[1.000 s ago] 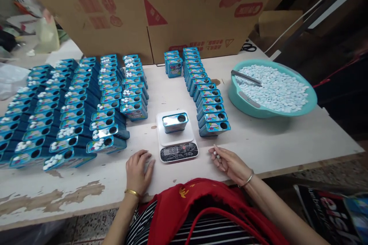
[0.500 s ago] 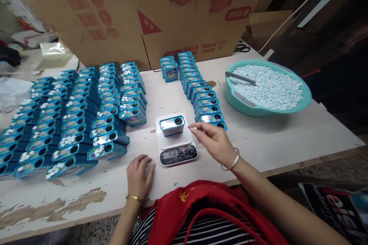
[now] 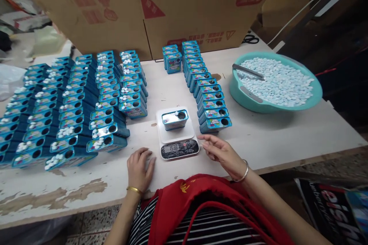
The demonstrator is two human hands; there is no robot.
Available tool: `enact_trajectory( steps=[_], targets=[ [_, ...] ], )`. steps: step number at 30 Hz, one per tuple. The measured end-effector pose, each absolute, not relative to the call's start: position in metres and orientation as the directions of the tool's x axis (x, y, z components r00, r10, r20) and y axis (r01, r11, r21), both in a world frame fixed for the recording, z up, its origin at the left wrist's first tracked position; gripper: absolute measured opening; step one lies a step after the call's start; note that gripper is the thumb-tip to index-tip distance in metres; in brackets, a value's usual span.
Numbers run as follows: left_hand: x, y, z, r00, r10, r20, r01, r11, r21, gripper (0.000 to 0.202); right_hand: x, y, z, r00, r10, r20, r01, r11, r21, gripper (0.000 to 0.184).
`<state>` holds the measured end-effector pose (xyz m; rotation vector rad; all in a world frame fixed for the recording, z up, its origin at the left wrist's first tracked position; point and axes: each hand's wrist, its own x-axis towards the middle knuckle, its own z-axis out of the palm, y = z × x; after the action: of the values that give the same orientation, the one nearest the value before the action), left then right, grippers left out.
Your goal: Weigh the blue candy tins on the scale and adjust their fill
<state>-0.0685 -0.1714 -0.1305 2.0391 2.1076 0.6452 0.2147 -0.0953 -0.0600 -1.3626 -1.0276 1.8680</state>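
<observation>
A boxy blue tin (image 3: 174,124) with a shiny lid stands on the smooth white scale (image 3: 177,136) — a rounded white sweet (image 3: 176,113) now lies by its round hole, absent half a second ago. The right hand (image 3: 225,154) has drawn back beside the scale, fingers bent; whether they grip anything, I cannot tell. The left hand (image 3: 140,168) rests on the chipped table (image 3: 258,138), thumb and fingers apart.

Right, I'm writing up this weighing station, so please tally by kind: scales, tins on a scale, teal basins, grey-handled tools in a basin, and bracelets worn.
Scale: 1
Tin on the scale: 1
Teal basin: 1
Grey-handled tool: 1
Bracelets: 2 (gold bracelet, silver bracelet)
Total: 6
</observation>
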Motion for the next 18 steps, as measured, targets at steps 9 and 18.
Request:
enact_trajectory(
  steps=[9, 18],
  targets=[
    [-0.068, -0.171, -0.128, -0.092, 0.982, 0.166, 0.898, 0.01, 0.44, 0.021, 0.238, -0.122, -0.112, -0.205, 0.791, -0.577, -0.228, -0.611, -0.758, 0.047],
    [-0.041, -0.107, -0.051, 0.047, 0.849, 0.526, 0.861, -0.301, 0.41, 0.036, 0.234, -0.12, -0.127, -0.21, 0.843, -0.495, -0.25, -0.536, -0.806, 0.05]
  ],
)
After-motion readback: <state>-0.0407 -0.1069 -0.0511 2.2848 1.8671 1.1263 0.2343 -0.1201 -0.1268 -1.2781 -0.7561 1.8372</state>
